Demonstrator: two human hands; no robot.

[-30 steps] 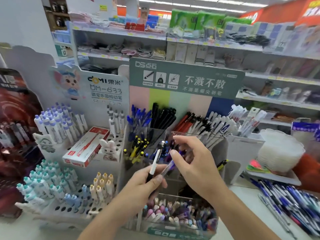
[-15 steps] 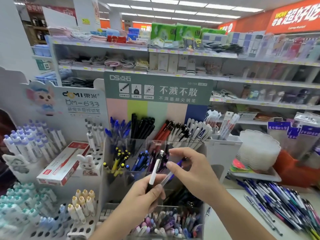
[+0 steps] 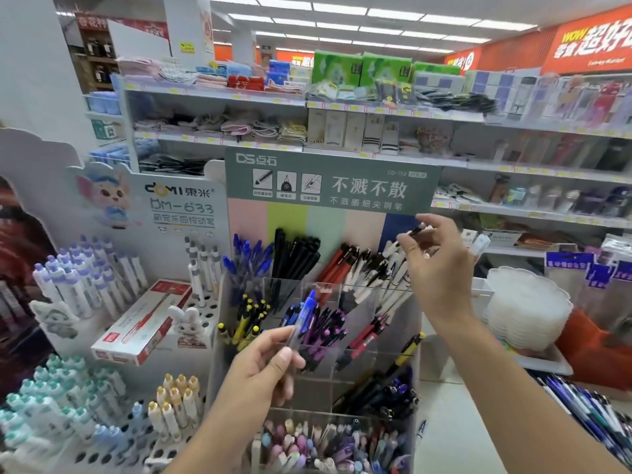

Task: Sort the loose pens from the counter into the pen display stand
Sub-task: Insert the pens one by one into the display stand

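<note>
Clear plastic walls divide the pen stand (image 3: 362,302) into compartments filled with pens. A blue pen (image 3: 304,316) is pinched by the left hand (image 3: 263,371) in front of the middle row, while a black-and-white pen (image 3: 415,231) is pinched by the right hand (image 3: 441,268) above the top right compartment. Loose pens (image 3: 588,415) are seen on the counter (image 3: 451,436) at right.

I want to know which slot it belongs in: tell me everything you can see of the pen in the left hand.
The pen has a clear, plastic-looking barrel and a blue upper end. It is tilted, blue end up and to the right. The left hand pinches its lower barrel between thumb and fingers, in front of the clear display stand. Whether it touches the stand I cannot tell. Its tip is hidden by the fingers.
</note>
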